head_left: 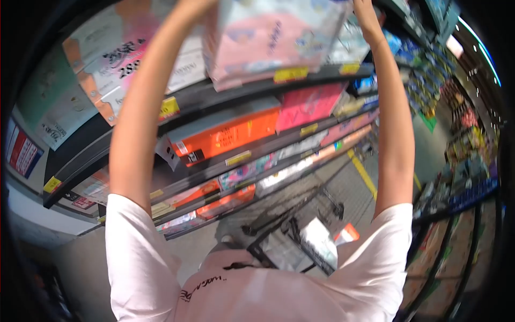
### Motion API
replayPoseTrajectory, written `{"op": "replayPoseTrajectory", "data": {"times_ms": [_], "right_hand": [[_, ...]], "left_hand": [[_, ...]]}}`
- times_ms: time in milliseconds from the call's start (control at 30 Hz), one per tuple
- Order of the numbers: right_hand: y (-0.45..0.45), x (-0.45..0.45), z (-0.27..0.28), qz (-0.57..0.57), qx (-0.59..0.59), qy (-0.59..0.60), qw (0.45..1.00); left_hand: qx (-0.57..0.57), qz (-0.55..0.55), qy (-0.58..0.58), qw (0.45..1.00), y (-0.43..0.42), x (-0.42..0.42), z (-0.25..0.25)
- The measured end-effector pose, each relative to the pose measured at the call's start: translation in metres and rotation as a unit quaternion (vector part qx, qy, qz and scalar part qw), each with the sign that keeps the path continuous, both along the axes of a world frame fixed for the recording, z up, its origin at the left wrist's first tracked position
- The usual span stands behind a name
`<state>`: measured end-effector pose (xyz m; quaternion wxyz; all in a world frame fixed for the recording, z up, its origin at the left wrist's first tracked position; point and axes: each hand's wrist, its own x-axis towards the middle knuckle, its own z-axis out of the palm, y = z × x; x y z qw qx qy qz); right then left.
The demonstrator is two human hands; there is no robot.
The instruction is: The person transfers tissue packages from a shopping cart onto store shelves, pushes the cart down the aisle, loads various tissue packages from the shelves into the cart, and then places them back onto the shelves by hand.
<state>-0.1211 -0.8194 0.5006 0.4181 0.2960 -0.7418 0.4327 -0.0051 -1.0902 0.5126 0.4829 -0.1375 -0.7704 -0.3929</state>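
Note:
Both my arms reach up to a large pink-and-white pack [271, 40] in shiny wrapping, which looks like paper tissues. It is tilted at the upper shelf [236, 83], its lower edge near the yellow price tags. My left hand [196, 4] is at the pack's left side, blurred and cut off by the top edge of the view. My right hand [365, 11] is at its right side, also partly cut off. The pack is held between the two hands, with most fingers out of sight.
A white-and-orange carton [115, 59] stands left of the pack. Orange packs [225, 134] and a bright pink pack [308, 107] fill the shelf below. A dark cart [287, 247] holding goods stands close in front of me. More stocked shelves [456, 241] line the right side.

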Motion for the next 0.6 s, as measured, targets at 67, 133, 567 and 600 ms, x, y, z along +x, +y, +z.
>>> {"op": "replayPoseTrajectory", "data": {"times_ms": [67, 133, 567, 600], "right_hand": [[0.018, 0.028, -0.022, -0.001, -0.099, -0.068, 0.993], [0.040, 0.075, -0.060, 0.006, -0.107, -0.170, 0.980], [0.267, 0.338, -0.417, -0.152, 0.182, -0.707, 0.666], [0.280, 0.352, -0.439, -0.189, 0.115, -0.728, 0.649]], "left_hand": [[0.059, -0.165, 0.073, 0.982, 0.001, 0.004, -0.003], [0.093, -0.148, 0.039, 0.984, 0.010, 0.036, -0.013], [-0.407, -0.553, -0.526, 0.502, 0.195, 0.098, -0.304], [-0.406, -0.581, -0.524, 0.473, 0.220, 0.103, -0.335]]}}
